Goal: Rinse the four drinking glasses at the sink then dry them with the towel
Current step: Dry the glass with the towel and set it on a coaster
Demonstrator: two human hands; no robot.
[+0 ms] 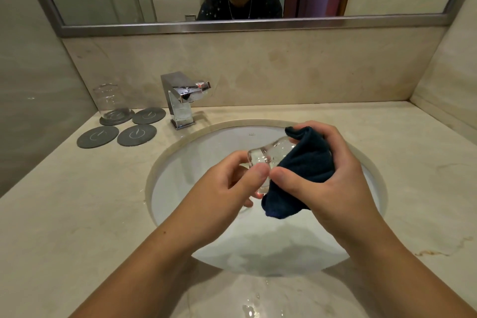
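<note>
Over the middle of the sink point(204, 142), the left hand point(227, 183) curls fingers and thumb round the thick base of a drinking glass point(260, 156). The glass lies on its side, likely so its open end faces the navy towel point(304, 165). The right hand point(333, 175) is closed around that towel, pressing it over the glass's far half to dry it. Held above the basin, drips fall in. At ten o'clock from the sink, another glass point(109, 100) stands inverted on a grey coaster point(117, 116), probably to drain.

Both forearms forward, left hand point(228, 183) and right hand point(333, 178) close together, fingers curled
</note>
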